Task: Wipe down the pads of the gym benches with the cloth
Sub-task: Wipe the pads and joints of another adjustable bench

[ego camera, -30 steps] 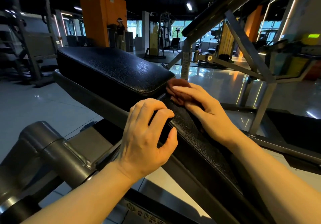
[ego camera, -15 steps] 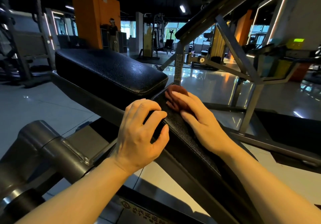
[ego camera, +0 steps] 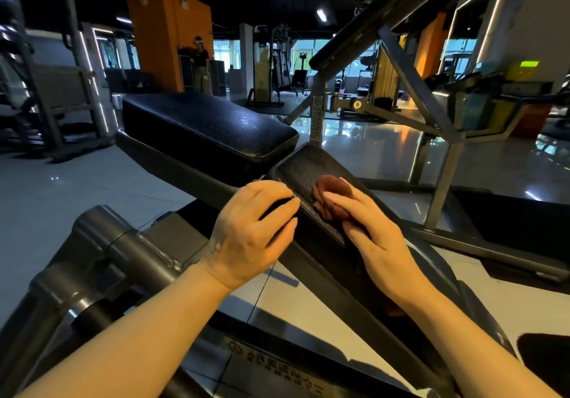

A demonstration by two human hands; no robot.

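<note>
Cloth: the reddish-brown cloth [ego camera: 331, 195] lay bunched on the upper part of the narrow sloping pad [ego camera: 303, 166], under the fingers of the right hand.
Right hand: the right hand [ego camera: 367, 228] pressed the cloth flat against the pad with straight fingers, not clenched round it.
Left hand: the left hand [ego camera: 249, 237] curled over the pad's left edge, gripping it, seemingly to steady the bench.
Step in hand: wiping the sloping pad, judged to be in mid-stroke near its upper end.
Neighbouring pad: the broad flat pad [ego camera: 203, 126] sat just beyond, near the sloping pad's top end; no cloth on it.
Next move: probably more passes along the sloping pad with even pressure, then the flat pad.
Surroundings: grey bench frame [ego camera: 101, 262], glossy floor [ego camera: 92, 187], other gym machines behind.
</note>
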